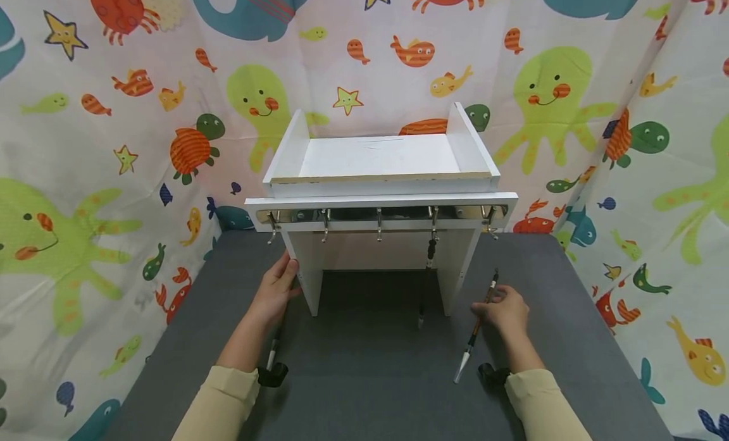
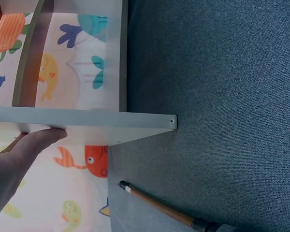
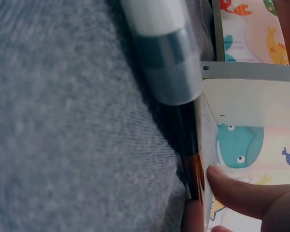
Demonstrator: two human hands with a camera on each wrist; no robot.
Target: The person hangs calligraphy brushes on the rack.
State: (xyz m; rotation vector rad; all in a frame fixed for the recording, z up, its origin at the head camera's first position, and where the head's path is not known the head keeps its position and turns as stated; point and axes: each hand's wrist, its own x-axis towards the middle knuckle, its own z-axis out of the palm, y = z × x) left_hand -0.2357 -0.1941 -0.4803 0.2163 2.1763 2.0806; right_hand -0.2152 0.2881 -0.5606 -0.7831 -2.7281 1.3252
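Observation:
A white shelf unit with a row of metal hooks along its front stands on the dark grey table. My left hand rests against the outside of its left side panel, fingertips touching the surface. Near that hand a paintbrush with a brown handle lies on the table, partly hidden by the hand in the head view. My right hand pinches another paintbrush by its handle, its capped bristle end slanting down toward me. A third paintbrush hangs from a hook right of centre.
A curtain printed with sea animals surrounds the table on the back and sides. Black wrist cameras sit on both wrists. Grey cloth covers the table in front of the shelf.

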